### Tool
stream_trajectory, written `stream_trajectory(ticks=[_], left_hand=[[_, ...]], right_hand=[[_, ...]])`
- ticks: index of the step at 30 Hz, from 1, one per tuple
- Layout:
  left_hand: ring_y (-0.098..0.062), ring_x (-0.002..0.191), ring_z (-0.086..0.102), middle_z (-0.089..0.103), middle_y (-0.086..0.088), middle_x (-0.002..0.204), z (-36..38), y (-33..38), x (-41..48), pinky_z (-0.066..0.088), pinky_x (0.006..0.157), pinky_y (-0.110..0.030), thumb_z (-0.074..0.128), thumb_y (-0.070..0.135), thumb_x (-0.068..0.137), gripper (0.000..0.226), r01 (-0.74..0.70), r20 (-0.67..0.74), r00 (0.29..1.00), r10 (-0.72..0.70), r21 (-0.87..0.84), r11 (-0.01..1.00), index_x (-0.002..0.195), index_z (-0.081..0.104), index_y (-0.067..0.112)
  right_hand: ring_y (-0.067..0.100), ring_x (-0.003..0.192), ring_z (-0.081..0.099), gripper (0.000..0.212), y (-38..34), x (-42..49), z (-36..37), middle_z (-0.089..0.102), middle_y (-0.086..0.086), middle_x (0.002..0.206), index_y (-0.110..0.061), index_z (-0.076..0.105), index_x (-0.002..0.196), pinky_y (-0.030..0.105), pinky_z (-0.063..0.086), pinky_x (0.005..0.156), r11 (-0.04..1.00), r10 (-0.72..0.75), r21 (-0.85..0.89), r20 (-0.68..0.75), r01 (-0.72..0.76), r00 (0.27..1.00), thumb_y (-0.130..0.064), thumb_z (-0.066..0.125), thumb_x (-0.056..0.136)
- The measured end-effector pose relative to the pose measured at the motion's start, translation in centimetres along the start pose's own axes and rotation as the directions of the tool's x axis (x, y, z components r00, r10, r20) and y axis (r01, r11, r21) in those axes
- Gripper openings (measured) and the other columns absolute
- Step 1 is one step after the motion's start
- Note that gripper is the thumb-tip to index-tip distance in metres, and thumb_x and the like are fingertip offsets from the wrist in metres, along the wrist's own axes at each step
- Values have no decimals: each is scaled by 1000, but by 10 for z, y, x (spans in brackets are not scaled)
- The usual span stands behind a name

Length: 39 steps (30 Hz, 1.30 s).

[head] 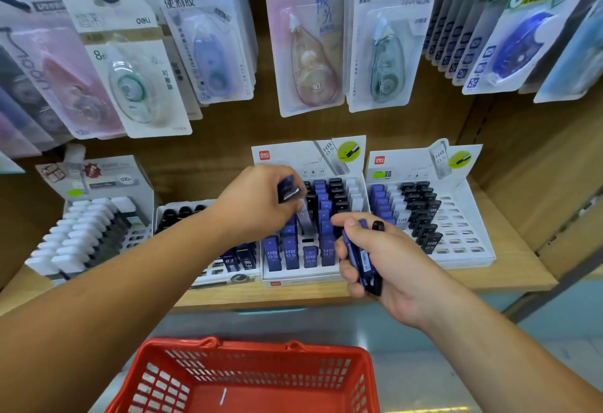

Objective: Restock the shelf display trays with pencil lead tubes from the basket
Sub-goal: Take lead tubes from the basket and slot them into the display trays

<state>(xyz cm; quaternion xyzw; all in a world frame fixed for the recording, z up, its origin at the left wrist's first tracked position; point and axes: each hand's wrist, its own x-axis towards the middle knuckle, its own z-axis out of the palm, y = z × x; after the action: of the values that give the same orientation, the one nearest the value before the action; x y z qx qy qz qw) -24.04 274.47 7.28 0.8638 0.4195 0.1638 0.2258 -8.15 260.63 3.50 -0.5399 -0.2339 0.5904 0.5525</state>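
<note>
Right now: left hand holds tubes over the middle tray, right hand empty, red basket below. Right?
Not empty: in the head view the right hand grips a bundle of blue tubes. Left hand, its tubes, middle tray and red basket are as you said.

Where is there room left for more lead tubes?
The right tray has empty slots down its right columns, beside black tubes. The middle tray is packed, bar one gap among blue tubes; left hand and right hand crowd it.

Left forearm (130, 275) and right forearm (489, 341) are showing bare right out to the frame edge. Left hand (257, 204) and right hand (385, 259) are going bare as well. Right thumbnail (350, 222) is showing short, trimmed.
</note>
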Motion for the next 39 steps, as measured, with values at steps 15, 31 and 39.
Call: stream_trajectory(ticks=[15, 31, 39], left_hand=[[-13, 88, 67, 72, 11, 96, 2, -4, 15, 59, 84, -42, 78, 27, 91, 8, -95, 64, 994, 89, 109, 989, 97, 72, 27], [-15, 84, 69, 72, 7, 88, 8, -9, 10, 60, 81, -41, 78, 23, 88, 7, -77, 157, 986, 59, 106, 991, 89, 73, 28], [5, 82, 69, 76, 15, 88, -26, -39, -18, 51, 75, -13, 81, 27, 89, 7, 112, 54, 993, -105, -146, 983, 93, 77, 31]], right_hand=[[19, 47, 44, 26, 2, 0, -3, 55, 5, 68, -11, 64, 110, 26, 34, 43, 996, 10, -89, -22, -11, 1000, -36, 58, 105], [3, 61, 57, 15, 27, 22, 12, 64, -24, 72, -44, 69, 96, 33, 56, 72, 513, -368, -830, 18, 219, 930, -37, 78, 86], [13, 72, 49, 11, 29, 18, 26, 54, -12, 73, -40, 63, 112, 31, 39, 64, 136, -431, -975, 102, 176, 896, -40, 59, 101]])
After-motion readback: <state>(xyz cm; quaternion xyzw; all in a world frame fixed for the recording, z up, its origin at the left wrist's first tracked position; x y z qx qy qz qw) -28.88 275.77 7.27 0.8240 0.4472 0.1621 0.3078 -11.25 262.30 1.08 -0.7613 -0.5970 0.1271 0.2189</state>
